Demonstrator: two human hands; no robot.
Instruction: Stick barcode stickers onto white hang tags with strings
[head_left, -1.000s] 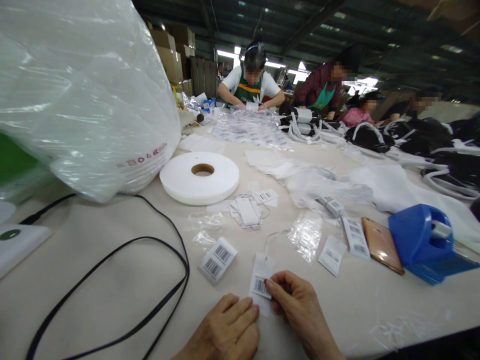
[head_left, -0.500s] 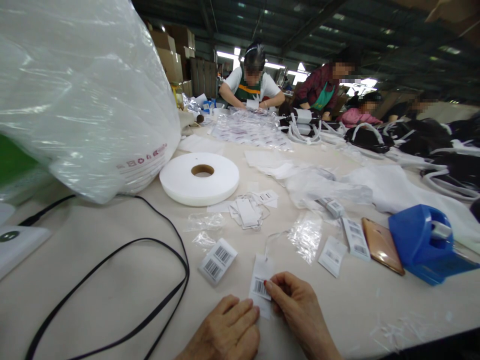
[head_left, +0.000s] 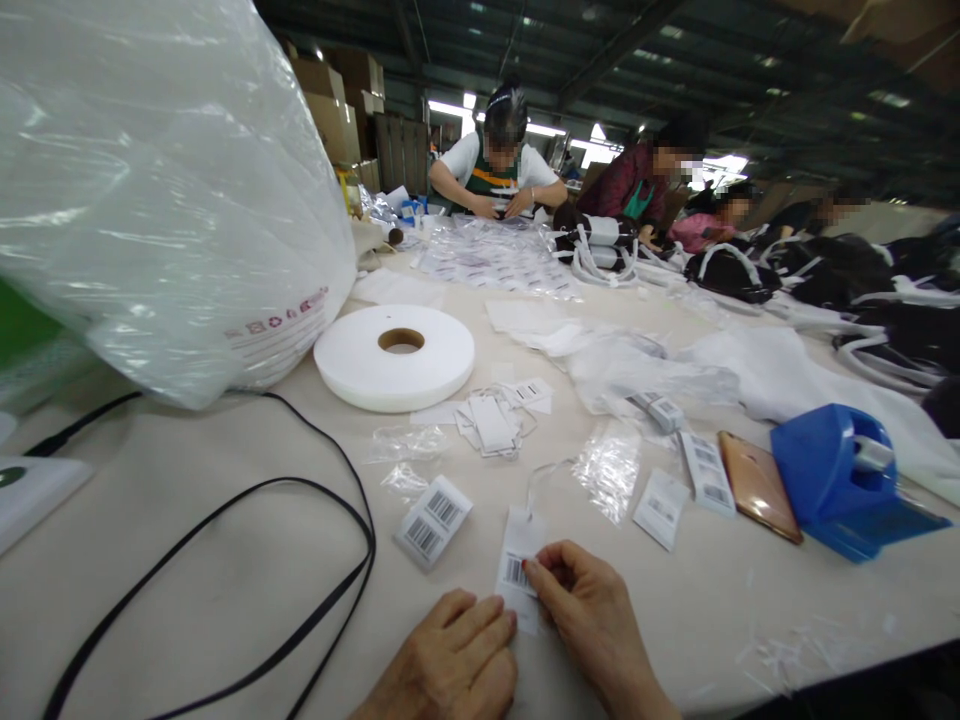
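A white hang tag [head_left: 519,545] with a printed barcode and a string loop lies on the table in front of me. My right hand [head_left: 592,615] pinches its right edge, the thumb over the barcode and the other fingers curled. Fingers of my left hand [head_left: 457,650] rest slightly bent at the tag's lower left edge, pressing down near it. To the left is a stack of barcode labels [head_left: 433,522]. Beyond the tag lies a loose pile of stringed tags [head_left: 493,420]. More barcode labels [head_left: 706,472] and a single label [head_left: 661,508] are at the right.
A white tape roll [head_left: 337,365], a large plastic bag [head_left: 187,200] and a black cord [head_left: 247,480] occupy the left. At the right are a gold phone [head_left: 759,482] and a blue tape dispenser [head_left: 832,470]. Co-workers [head_left: 499,170] work across the table.
Both my hands and the tag stay almost in place; the whole view shifts slightly. Across the table, the co-worker's hands have moved closer together around something small.
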